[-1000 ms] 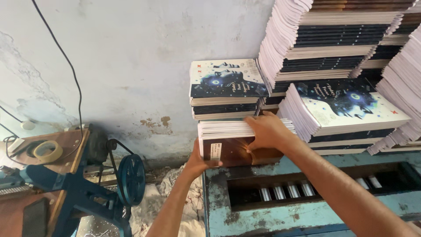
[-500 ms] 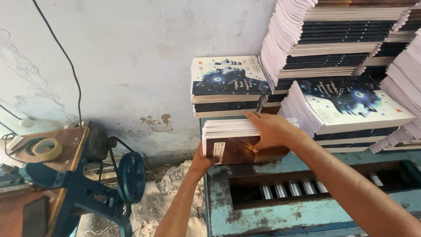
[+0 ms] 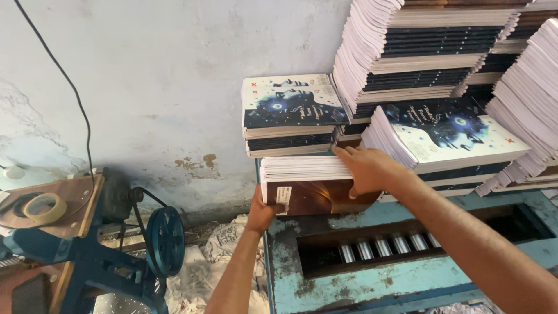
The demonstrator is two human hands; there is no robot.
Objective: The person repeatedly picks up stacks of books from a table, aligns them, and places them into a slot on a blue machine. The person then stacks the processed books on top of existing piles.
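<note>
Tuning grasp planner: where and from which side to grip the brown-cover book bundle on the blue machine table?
Probably grip the brown-cover bundle at its two short ends, coming from the near side. Taller stacks sit on it and hard behind, so top and back are blocked. The left hand cups the overhanging left end; the right hand presses the right.

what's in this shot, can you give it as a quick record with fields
setting: blue metal machine table against a worn pale wall
left hand: under the left end of a bundle of booklets, brown cover facing out
right hand: flat against the bundle's right side
on top of bundle: a short stack of booklets with a dark blue and white cover
right of hands: tall fanned stacks of booklets
in table: a slot with metal rollers
far left: a blue pulley wheel, a roll of tape
</note>
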